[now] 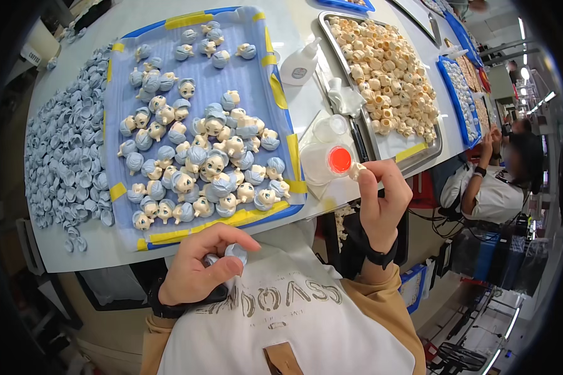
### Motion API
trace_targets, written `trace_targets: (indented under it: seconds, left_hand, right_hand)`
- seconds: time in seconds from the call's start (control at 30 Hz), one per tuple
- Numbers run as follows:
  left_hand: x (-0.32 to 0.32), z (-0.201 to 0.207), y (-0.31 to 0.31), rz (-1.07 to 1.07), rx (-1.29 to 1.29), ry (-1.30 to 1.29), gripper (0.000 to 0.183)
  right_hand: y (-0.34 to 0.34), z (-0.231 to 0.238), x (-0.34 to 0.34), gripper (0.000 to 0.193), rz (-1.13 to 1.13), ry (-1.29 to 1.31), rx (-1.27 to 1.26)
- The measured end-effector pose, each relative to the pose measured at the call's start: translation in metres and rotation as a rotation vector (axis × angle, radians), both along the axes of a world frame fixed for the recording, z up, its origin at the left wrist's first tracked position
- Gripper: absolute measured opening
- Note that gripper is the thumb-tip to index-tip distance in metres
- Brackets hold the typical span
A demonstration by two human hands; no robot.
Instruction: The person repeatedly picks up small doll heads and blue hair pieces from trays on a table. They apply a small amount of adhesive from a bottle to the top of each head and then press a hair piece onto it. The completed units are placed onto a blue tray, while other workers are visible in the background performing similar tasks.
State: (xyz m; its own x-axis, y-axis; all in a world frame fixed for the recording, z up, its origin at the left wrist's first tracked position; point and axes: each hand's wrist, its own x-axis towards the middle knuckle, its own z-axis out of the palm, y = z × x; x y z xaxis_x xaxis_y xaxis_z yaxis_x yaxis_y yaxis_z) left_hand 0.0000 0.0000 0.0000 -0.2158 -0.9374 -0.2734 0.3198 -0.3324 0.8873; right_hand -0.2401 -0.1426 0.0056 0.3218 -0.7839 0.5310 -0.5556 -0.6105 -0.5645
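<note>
My left hand is curled in front of my chest, its fingers closed on light-blue doll hair pieces. How many it holds I cannot tell. Off to the right, my right hand pinches a small cream doll face piece between thumb and fingertips. That piece is just beside the bright red round top of a translucent white container; whether they touch I cannot tell. Many doll heads with blue hair lie on a blue sheet in a tray edged with yellow tape.
Loose blue hair pieces pile up at the left. Behind the container stand a small clear cup and a white squeeze bottle. A metal tray of cream face pieces fills the right. A co-worker sits farther right.
</note>
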Motion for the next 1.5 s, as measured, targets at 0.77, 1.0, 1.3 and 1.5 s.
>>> trace_targets:
  seconds: [0.77,1.0,1.3,1.5]
  left_hand:
    - [0.0,-0.006,-0.001,0.061,-0.099,0.203,0.038]
    - [-0.006,0.002,-0.002,0.103,-0.143,0.147,0.037]
    - [-0.008,-0.006,-0.004,0.216,-0.33,0.123,0.037]
    - [-0.006,-0.002,-0.004,0.206,-0.346,0.072,0.038]
  right_hand:
    - [0.049,0.024,0.018,0.024,0.723,-0.705,1.288]
    - [0.05,0.028,0.041,0.031,0.694,-0.299,0.569]
    - [0.051,0.029,0.055,0.037,0.696,-0.255,0.292]
    - [0.048,0.027,0.055,0.036,0.716,-0.229,0.275]
